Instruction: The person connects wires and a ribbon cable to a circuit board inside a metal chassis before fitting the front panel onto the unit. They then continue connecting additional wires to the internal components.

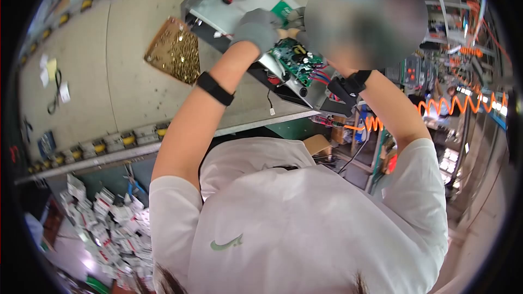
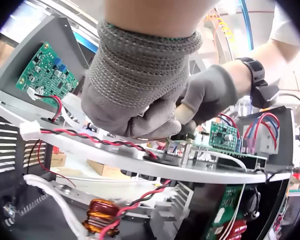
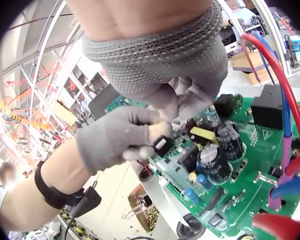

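Note:
A green circuit board [image 1: 298, 59] [image 3: 250, 170] lies at the open metal case [image 1: 212, 8] [image 2: 110, 152]. The gloved left hand [image 1: 256, 28] [image 2: 135, 85] [image 3: 112, 140] reaches to the board's edge, fingers bent, its bare-looking fingertips around a small black part [image 3: 162, 144]. Close against it, the gloved right hand [image 2: 210, 95] [image 3: 160, 75] has curled fingers pinched on something small and pale, mostly hidden; a blurred disc covers part of this hand in the head view. Capacitors [image 3: 213, 164] stand on the board beside the fingers.
A tray of small brass-coloured pieces [image 1: 177, 51] lies left of the case. Red and blue wires [image 3: 285, 100] rise beside the board. A twisted red-black cable [image 2: 97, 141] crosses the case edge. White packets [image 1: 106, 223] fill a bin below the bench.

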Demonstrator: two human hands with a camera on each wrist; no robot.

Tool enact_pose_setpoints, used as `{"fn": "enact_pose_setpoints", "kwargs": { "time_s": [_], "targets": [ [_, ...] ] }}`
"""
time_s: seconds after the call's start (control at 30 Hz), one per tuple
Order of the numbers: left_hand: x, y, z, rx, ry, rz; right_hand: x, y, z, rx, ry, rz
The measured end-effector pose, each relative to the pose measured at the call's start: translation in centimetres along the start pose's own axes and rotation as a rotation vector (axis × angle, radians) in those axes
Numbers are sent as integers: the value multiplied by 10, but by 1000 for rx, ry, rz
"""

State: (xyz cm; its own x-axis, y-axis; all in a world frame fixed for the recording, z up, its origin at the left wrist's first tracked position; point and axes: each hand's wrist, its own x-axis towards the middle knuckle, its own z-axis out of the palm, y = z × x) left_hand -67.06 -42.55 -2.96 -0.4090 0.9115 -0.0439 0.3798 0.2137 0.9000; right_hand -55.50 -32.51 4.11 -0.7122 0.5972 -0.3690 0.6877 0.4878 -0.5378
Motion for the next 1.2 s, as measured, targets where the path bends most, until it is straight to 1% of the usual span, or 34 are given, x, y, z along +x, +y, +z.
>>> {"fn": "enact_pose_setpoints", "kwargs": {
  "time_s": [0.03,0.07,0.1,0.13,0.17,0.2,0.23,0.27,0.3,0.33,0.37,0.4,0.43,0.47,0.5,0.53,0.57,0.6,0.63,0.67,0.7,0.73,0.77,0.8,0.83,0.93,1.0,1.07,1.13,1.2],
  "targets": [
    [-2,0,-4,-30,-35,-82,-2,2,-4,29,39,6],
    [-4,1,-6,-57,-68,-169,-2,6,-7,39,60,-90],
    [-4,1,-8,-23,-86,-148,-2,8,-10,48,80,-189],
    [-4,1,-11,-123,-95,-204,-16,-12,-22,-102,154,-190],
    [-6,3,-12,-223,-107,-264,-27,-17,-32,-70,184,-184],
    [-11,14,-16,-324,-108,-290,-38,-15,-42,-70,278,-280],
    [-11,16,-17,-288,-133,-276,-49,-11,-52,-74,374,-369],
    [-11,13,-18,-368,-144,-244,-62,-6,-62,-129,447,-450],
    [-12,13,-19,-452,-156,-220,-76,2,-67,-103,473,-426],
    [-13,16,-20,-464,-171,-236,-88,10,-71,-95,503,-383],
    [-12,16,-18,-441,-192,-233,-100,18,-73,-89,531,-341],
    [-11,12,-15,-418,-154,-206,-112,27,-72,-83,556,-277],
    [-9,6,-11,-397,-118,-180,-123,36,-71,-64,573,-259],
    [-5,-6,-8,-281,-137,-153,-134,45,-69,-93,581,-161],
    [-3,-6,-6,-263,-160,-152,-143,53,-66,-121,583,-64],
    [-4,-6,-4,-58,-73,-32,-151,60,-61,-69,637,-94],
    [-7,-6,-2,145,15,92,-158,61,-56,-53,643,-80],
    [-12,5,-1,206,70,177,-164,58,-53,-52,661,-82],
    [-14,12,1,220,53,178,-166,57,-51,-51,679,-84],
    [-15,17,2,309,103,292,-164,57,-48,-71,730,-139],
    [-17,21,3,395,150,407,-163,59,-43,-51,735,-122],
    [-18,24,4,407,129,410,-160,62,-39,-66,782,-141],
    [-19,27,4,501,132,405,-157,67,-35,-83,828,-158],
    [-20,29,5,594,137,401,-152,75,-31,-170,866,-221],
    [-22,30,6,603,122,403,-152,78,-28,-157,868,-207],
    [-26,32,8,704,107,385,-149,78,-26,-92,940,-249],
    [-27,33,10,726,156,362,-149,81,-24,-71,942,-249],
    [-27,33,11,743,151,368,-147,85,-23,-55,946,-256],
    [-27,34,11,754,149,374,-147,88,-23,-85,964,-304],
    [-26,36,10,781,142,423,-147,88,-22,-77,971,-302]
  ]
}}
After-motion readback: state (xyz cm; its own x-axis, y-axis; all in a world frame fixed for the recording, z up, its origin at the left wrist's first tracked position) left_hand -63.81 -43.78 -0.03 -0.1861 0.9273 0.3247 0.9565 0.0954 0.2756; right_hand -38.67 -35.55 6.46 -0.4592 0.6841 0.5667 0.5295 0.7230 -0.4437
